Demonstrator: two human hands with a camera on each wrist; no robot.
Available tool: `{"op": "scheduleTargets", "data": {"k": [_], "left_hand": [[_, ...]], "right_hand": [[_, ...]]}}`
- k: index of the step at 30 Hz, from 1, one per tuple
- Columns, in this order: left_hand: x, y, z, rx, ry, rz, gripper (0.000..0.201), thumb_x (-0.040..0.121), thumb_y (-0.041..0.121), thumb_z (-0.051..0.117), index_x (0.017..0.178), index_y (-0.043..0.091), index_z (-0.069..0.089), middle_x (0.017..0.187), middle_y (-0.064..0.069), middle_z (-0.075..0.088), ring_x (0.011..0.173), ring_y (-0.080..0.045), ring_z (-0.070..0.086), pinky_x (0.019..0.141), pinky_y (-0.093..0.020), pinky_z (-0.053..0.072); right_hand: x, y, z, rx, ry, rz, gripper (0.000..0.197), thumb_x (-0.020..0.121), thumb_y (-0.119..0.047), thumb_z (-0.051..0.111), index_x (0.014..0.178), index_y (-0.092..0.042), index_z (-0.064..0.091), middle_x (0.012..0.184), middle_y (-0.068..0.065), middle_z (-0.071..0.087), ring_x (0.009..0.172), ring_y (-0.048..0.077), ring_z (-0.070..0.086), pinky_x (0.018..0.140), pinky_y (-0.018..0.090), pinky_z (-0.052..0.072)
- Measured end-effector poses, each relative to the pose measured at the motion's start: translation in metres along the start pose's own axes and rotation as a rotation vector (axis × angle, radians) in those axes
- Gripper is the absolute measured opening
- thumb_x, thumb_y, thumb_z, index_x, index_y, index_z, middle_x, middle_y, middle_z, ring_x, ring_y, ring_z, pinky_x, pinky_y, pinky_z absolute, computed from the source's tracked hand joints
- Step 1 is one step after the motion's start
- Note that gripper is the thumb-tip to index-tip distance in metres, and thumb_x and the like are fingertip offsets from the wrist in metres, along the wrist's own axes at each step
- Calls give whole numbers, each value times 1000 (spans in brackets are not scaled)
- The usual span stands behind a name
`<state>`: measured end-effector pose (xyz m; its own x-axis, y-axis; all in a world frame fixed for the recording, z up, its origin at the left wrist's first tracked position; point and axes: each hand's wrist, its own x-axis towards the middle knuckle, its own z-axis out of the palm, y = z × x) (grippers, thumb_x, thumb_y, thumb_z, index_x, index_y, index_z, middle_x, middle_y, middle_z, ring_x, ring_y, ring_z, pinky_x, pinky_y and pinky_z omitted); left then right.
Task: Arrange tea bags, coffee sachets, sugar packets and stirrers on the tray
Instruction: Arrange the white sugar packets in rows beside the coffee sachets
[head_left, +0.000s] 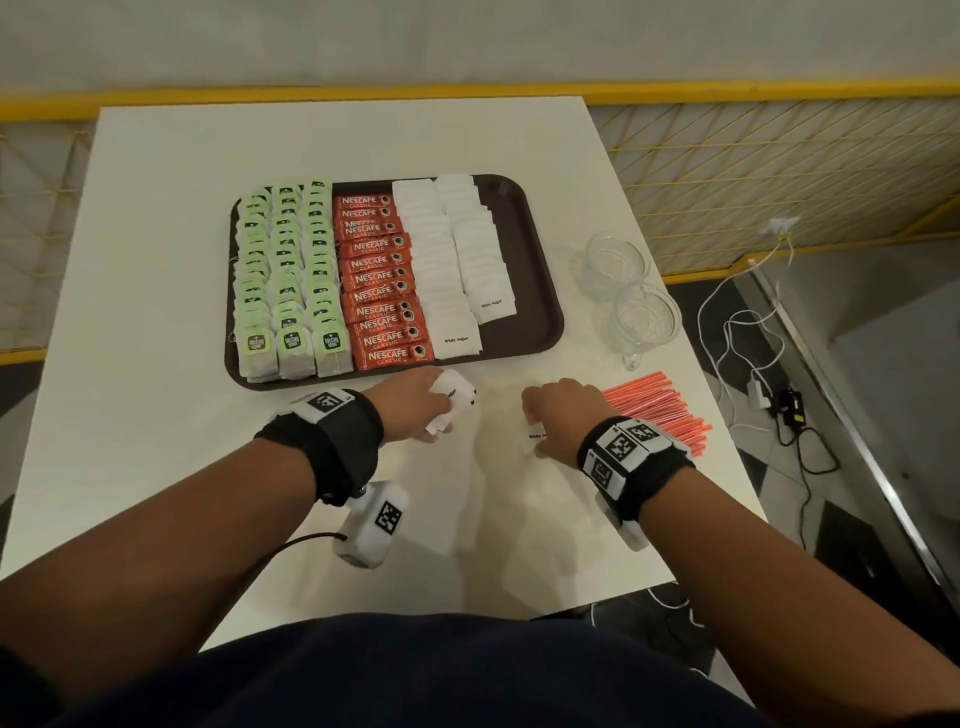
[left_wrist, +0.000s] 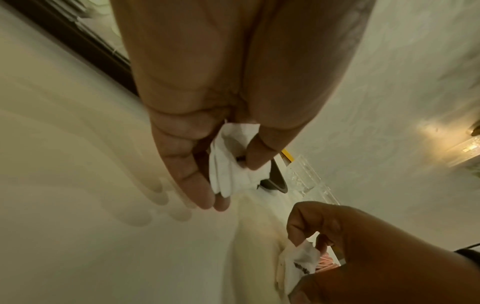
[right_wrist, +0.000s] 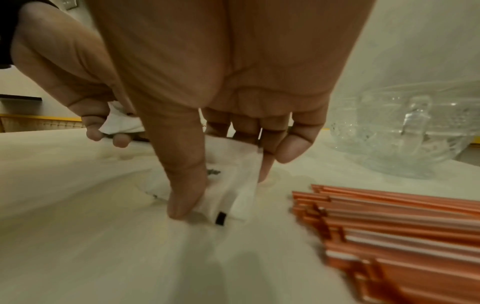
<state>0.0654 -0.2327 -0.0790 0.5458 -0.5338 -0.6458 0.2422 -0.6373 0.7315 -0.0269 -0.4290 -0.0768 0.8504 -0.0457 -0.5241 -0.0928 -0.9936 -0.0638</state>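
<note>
A dark brown tray (head_left: 535, 270) on the white table holds rows of green tea bags (head_left: 283, 280), red coffee sachets (head_left: 382, 283) and white sugar packets (head_left: 452, 260). Just in front of the tray my left hand (head_left: 415, 410) grips a small bunch of white sugar packets (head_left: 453, 399) (left_wrist: 231, 170). To its right my right hand (head_left: 558, 415) pinches sugar packets (head_left: 535, 435) (right_wrist: 228, 185) that lie on the table, thumb on one side and fingers on the other. A pile of orange stirrers (head_left: 660, 415) (right_wrist: 389, 226) lies right beside the right hand.
Two clear glass cups (head_left: 631, 296) stand on the table to the right of the tray, behind the stirrers. The table's right edge (head_left: 717, 415) runs just past the stirrers, with white cables and a charger (head_left: 758, 395) on the floor beyond. A yellow railing stands behind the table.
</note>
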Motion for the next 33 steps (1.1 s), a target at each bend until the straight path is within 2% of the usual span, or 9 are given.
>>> {"op": "scheduleTargets", "data": {"k": [4,6,8,11,13,15,20,26,33], "left_hand": [[1,3,-3,-90,18,-23,35,101,5,42,135,12,45,125,-14,57,94,-26,66,81,-36,56],[0,5,-6,-119,17,-58,34,99,4,48,134,7,47,133,-16,51,112,-30,60,94,-40,52],[-2,11,-8,-198,45,-89,39,95,11,61,132,0,52,140,-14,42,125,-27,47,102,-25,43],[-2,22,-10,-332,51,54,44,99,17,55,140,4,46,141,-7,43,101,-7,55,79,-11,48],[0,30,-10,-416,-1,83,45,100,23,53,143,10,44,138,2,51,100,-6,61,78,-22,57],[4,38,-11,-508,-47,122,43,94,31,63,134,19,53,127,0,65,107,-18,67,85,-38,59],[21,44,-22,-476,76,220,42,92,9,66,130,16,51,122,-9,66,109,-27,67,92,-52,55],[37,48,-35,-522,151,253,45,89,8,69,129,19,52,123,-4,68,111,-24,66,93,-51,54],[54,40,-50,-508,193,201,53,86,-4,68,131,15,49,119,-3,68,103,-19,70,77,-32,60]], "right_hand": [[1,-8,-9,317,1,-3,33,78,-21,77,97,-23,50,99,-2,61,90,20,57,72,27,40],[3,-14,-21,489,27,-41,35,76,-20,80,99,-23,55,96,-6,58,85,14,55,68,23,41],[7,-20,-33,593,63,-88,35,74,-20,82,97,-25,57,95,-7,59,85,14,56,69,25,45],[16,-23,-48,656,127,-127,32,70,-21,84,90,-24,58,94,-2,65,87,18,61,75,32,50],[24,-22,-56,645,166,-123,32,69,-22,84,86,-25,58,90,-4,64,83,15,59,68,26,46],[31,-19,-65,636,187,-118,32,69,-22,85,85,-26,56,85,-8,62,78,11,57,63,20,40],[52,-9,-77,775,249,-57,41,67,-28,88,92,-20,57,82,-9,60,68,8,58,62,27,52],[73,6,-74,1251,92,88,34,76,-21,83,99,-5,63,86,9,73,74,21,72,71,36,60],[99,32,-68,1349,122,168,16,90,-17,68,103,-8,65,96,11,74,85,24,72,80,39,60]]}}
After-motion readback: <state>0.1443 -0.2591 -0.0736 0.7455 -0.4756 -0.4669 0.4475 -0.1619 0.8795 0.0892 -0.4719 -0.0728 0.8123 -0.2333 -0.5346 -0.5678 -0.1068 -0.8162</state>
